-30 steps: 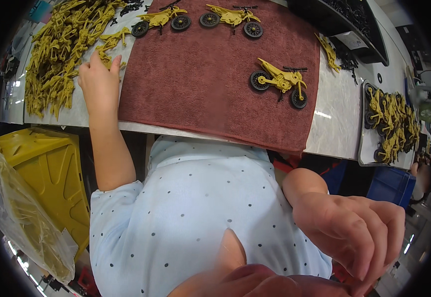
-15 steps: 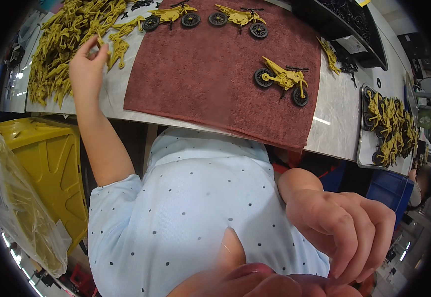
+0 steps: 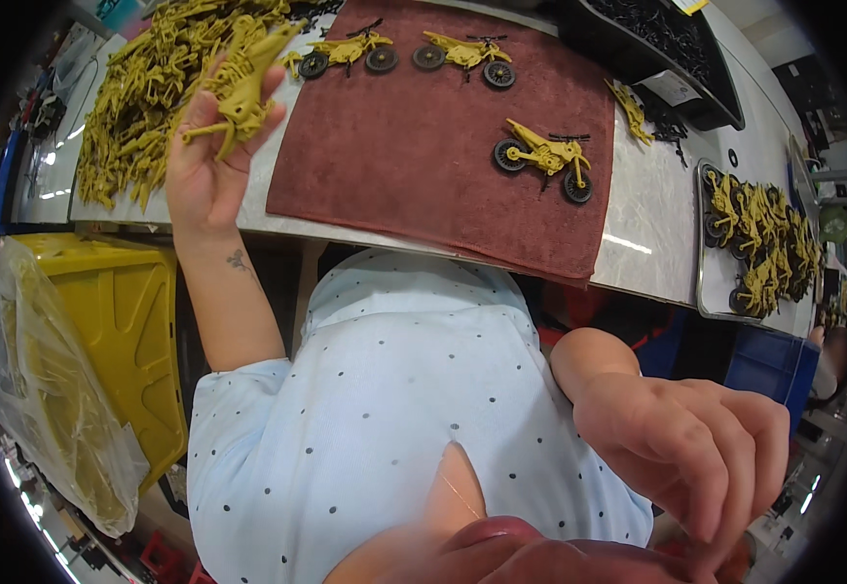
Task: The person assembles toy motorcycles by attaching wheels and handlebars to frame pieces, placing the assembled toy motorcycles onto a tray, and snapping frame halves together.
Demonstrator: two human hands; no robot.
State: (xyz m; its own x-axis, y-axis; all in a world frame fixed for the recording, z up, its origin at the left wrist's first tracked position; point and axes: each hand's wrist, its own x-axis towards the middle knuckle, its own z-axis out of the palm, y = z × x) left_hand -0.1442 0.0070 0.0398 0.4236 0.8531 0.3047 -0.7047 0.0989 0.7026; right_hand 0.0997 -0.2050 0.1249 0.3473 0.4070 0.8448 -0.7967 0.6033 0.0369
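Observation:
My left hand (image 3: pixel 211 185) is raised over the table's left side, palm up, its fingers closed around a yellow toy motorcycle body (image 3: pixel 240 102). Behind it spreads a large heap of yellow toy motorcycle bodies (image 3: pixel 131 146). Low at the right, away from the table, my right hand (image 3: pixel 681 438) is bent with curled fingers close to my chin; its palm and thumb are hidden, so anything inside cannot be made out. On the brown-red towel (image 3: pixel 385 146) stand two toy motorcycles with black wheels along the far edge and a third toy motorcycle (image 3: pixel 545 154) at the right.
A black bin (image 3: pixel 652 58) of small black parts stands at the far right. Beside it lie a loose yellow body (image 3: pixel 630 112) and black pieces. A metal tray (image 3: pixel 704 282) holds several piled motorcycles. Below the table's left edge is a yellow crate (image 3: pixel 117 321) with a clear plastic bag.
My left hand has lifted off the heap's edge, turned palm up and now holds a yellow motorcycle body. My right hand stays near my chin. The view has shifted slightly.

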